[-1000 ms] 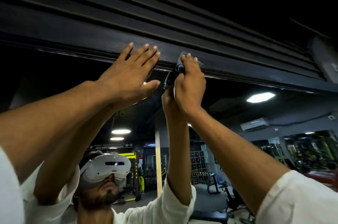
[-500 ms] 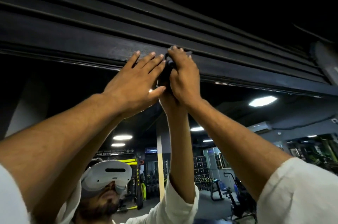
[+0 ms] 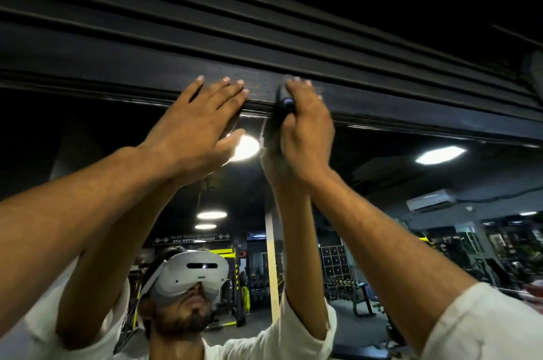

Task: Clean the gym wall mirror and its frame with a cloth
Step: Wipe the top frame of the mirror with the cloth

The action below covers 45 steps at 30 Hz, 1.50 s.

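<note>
Pressing cloth (image 3: 282, 104) to frame (image 3: 123, 66) edge, left hand (image 3: 199, 130) flat beside

Bare frame (image 3: 411, 107) either side of the hands, cloth (image 3: 283, 104) in the narrow gap between left hand (image 3: 199, 127) and right hand (image 3: 308, 133).

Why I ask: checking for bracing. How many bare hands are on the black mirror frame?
2. The left hand lies flat on the black mirror frame, fingers straight; the right hand, just beside it, holds a dark cloth against it. None seems hidden.
</note>
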### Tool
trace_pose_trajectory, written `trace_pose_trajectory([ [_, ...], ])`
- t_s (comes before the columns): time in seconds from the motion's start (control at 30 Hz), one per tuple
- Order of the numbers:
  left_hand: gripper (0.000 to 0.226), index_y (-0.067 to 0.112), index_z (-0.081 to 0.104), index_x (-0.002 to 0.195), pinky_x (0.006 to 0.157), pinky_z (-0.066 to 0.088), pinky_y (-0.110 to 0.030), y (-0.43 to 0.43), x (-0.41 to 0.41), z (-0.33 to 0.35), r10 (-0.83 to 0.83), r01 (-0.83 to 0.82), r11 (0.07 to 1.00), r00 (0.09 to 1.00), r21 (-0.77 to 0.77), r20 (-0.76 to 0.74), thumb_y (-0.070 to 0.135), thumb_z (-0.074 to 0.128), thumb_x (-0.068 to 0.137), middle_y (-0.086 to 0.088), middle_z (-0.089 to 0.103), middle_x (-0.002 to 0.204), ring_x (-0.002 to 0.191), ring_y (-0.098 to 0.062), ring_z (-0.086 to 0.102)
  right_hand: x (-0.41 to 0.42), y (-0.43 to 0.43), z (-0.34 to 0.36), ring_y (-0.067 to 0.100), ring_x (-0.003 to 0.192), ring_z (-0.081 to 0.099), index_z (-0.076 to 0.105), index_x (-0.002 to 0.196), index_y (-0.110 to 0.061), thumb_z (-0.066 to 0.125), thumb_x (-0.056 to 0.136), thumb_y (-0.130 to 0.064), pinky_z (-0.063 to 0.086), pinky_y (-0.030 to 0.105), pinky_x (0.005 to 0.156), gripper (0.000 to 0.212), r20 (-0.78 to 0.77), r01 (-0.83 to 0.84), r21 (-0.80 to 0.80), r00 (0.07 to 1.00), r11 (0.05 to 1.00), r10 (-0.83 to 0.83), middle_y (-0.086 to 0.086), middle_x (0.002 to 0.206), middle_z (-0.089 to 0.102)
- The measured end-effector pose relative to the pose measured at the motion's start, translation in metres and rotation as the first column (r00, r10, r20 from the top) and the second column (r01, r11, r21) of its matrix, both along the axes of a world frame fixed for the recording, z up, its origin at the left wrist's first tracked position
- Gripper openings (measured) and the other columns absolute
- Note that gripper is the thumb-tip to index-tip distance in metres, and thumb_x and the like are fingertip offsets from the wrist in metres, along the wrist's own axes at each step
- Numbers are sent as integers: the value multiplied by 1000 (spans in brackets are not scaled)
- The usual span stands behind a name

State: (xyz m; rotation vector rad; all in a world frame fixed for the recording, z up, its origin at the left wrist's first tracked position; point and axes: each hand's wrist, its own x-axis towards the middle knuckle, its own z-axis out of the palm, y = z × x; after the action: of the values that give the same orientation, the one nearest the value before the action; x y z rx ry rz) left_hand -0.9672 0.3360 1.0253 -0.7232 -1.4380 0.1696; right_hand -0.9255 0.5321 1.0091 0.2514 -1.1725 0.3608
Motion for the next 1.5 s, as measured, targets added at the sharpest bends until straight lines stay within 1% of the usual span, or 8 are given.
trace_pose_trajectory([
  [0.2,82,19,17,170,134,1,-46,-78,-15,3,-3,5,989,1000,149,-12,62,19,100,0,13,179,165,-16,7,-7,12,33,32,127,57,66,137,-18,44,102,-1,49,46,108,44,-61,-142,-344,990,928,129,13,138,63],
  [0.43,83,22,14,171,134,-1,-43,-105,-17,8,-19,20,999,1000,32,-7,63,18,99,3,9,179,164,-10,2,-23,-86,21,27,142,50,63,143,-11,47,92,5,34,51,124,56,36,-23,52,999,998,21,9,149,60],
  [0.6,84,21,12,171,134,-4,-43,-152,-26,10,-31,32,999,999,43,-12,65,18,99,3,7,180,165,-11,0,-22,-110,34,24,133,57,65,141,-16,43,96,1,45,50,115,53,-14,-72,-131,997,989,71,6,143,65],
  [0.83,82,19,1,171,134,-7,-49,-158,-29,-1,-32,31,999,999,17,18,62,26,106,-1,-3,180,165,-15,-9,-41,-186,4,22,150,43,60,146,-13,43,100,-18,29,49,127,50,43,33,226,998,974,-44,8,155,55],
  [1.03,82,17,-1,171,133,-6,-53,-161,-34,-10,-27,27,1000,1000,16,-5,61,26,107,-6,-6,179,165,-21,-9,-42,-167,0,29,138,55,62,145,-20,41,99,-2,46,52,114,53,-72,-77,-310,996,948,58,9,149,60],
  [1.3,80,16,8,171,134,-5,-49,-165,-28,-5,-82,81,997,996,6,29,58,33,107,-4,5,179,165,-19,-2,-28,-232,-1,19,119,64,65,138,-16,45,98,-12,50,32,99,45,-60,34,-21,998,999,-35,5,133,69],
  [1.43,79,21,3,171,134,-6,-49,-193,-31,6,-37,37,999,999,2,25,61,26,107,0,-1,180,165,-14,-6,-20,-205,31,26,111,68,67,129,-21,46,102,-10,59,49,93,36,-63,-21,-165,998,986,11,6,125,70],
  [1.5,81,22,3,171,133,-6,-49,-211,-34,9,-35,34,999,999,16,20,62,20,104,2,-2,180,165,-13,-7,-27,-212,37,30,116,66,66,129,-17,46,100,-4,55,43,100,37,-2,-13,-172,1000,985,13,10,127,68],
])
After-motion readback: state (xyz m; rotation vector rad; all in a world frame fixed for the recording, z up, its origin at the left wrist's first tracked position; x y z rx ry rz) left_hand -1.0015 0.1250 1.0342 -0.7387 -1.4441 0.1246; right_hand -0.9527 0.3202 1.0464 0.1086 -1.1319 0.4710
